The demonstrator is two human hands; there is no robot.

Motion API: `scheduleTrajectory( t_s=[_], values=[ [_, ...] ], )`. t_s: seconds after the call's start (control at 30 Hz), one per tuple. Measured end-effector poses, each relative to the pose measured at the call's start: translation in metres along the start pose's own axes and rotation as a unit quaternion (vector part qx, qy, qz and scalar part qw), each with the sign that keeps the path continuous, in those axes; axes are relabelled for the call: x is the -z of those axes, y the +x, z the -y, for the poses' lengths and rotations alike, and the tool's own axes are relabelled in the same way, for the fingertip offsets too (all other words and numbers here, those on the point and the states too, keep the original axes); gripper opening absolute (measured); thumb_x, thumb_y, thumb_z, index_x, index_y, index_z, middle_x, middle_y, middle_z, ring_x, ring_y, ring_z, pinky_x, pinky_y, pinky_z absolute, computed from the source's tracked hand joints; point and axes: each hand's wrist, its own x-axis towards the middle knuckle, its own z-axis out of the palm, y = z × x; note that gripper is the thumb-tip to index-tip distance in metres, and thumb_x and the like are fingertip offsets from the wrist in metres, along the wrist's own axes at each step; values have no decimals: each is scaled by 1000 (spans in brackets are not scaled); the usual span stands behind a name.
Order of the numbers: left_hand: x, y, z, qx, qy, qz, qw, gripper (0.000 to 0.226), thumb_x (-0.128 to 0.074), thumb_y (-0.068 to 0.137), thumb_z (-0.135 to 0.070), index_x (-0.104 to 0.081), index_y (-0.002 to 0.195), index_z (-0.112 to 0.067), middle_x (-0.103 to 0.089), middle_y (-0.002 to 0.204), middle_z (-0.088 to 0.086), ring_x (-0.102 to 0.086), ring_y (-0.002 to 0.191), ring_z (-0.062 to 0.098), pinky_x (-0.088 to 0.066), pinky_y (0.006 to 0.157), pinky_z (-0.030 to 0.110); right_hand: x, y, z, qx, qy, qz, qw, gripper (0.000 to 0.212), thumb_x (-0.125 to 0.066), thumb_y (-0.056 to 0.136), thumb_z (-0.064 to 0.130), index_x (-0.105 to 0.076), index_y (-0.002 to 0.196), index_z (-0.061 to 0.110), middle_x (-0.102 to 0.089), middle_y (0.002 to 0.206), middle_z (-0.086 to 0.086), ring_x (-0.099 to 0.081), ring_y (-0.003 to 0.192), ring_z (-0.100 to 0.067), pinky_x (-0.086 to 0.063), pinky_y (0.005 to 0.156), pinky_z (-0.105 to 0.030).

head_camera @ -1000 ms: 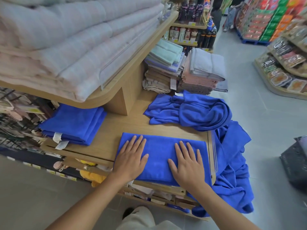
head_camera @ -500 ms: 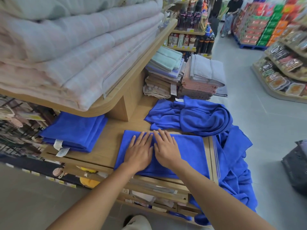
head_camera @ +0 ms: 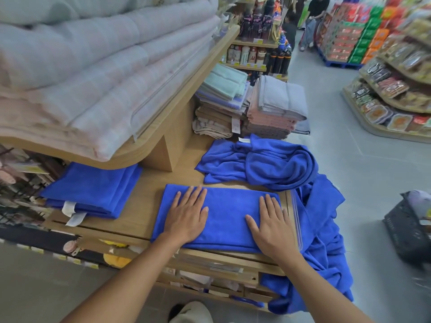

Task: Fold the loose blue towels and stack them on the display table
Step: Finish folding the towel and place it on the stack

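Note:
A folded blue towel [head_camera: 227, 217] lies flat at the front of the wooden display table [head_camera: 142, 213]. My left hand [head_camera: 187, 215] presses flat on its left part, fingers straight. My right hand [head_camera: 270, 223] presses flat on its right end. A stack of folded blue towels [head_camera: 93, 190] with white tags sits at the left under the upper shelf. Behind the flat towel lies a crumpled loose blue towel [head_camera: 263, 162]. More loose blue towel [head_camera: 324, 231] hangs over the table's right edge toward the floor.
An upper shelf [head_camera: 186, 94] with thick pale blankets overhangs the left of the table. Stacks of grey, pink, beige and green towels [head_camera: 251, 106] stand at the back. A dark basket [head_camera: 408, 227] sits on the floor at right. People stand far down the aisle.
Half a second ago my hands were together at the towel's middle; they have slid apart, the right one to the towel's right end, the left slightly left.

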Motion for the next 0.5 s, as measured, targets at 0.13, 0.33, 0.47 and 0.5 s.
scheduleTrajectory(
  t_s=[0.13,0.33,0.47,0.5],
  values=[
    [-7,-15,-1,16,5,-14,1000,76,0,95,-60,-7,163,-26,-2,170,-11,5,156,10,8,125,42,3,-4,1,-1,18,6,1000,75,-22,105,58,-11,164,13,-2,172,-8,1,159,-23,-5,129,-40],
    [-7,-14,-2,20,5,-20,1000,76,-4,96,-63,-9,162,-27,-5,170,-10,4,156,11,6,125,43,25,1,-1,-55,67,-4,996,90,-57,98,52,-15,161,3,-31,162,-17,-32,146,-34,-27,120,-40],
    [-8,-14,0,22,10,-15,1000,79,-6,95,-67,-9,163,-27,-6,170,-8,3,156,12,4,126,44,40,9,-3,-64,94,35,993,104,-70,92,46,-7,161,1,-46,147,-22,-46,134,-36,-41,105,-38],
    [-8,-15,0,21,11,-15,1000,79,-6,94,-68,-9,163,-27,-5,170,-8,4,156,13,4,126,44,42,12,-3,-70,95,50,992,106,-70,91,47,-6,161,0,-48,145,-23,-48,131,-35,-44,101,-37]
  ],
)
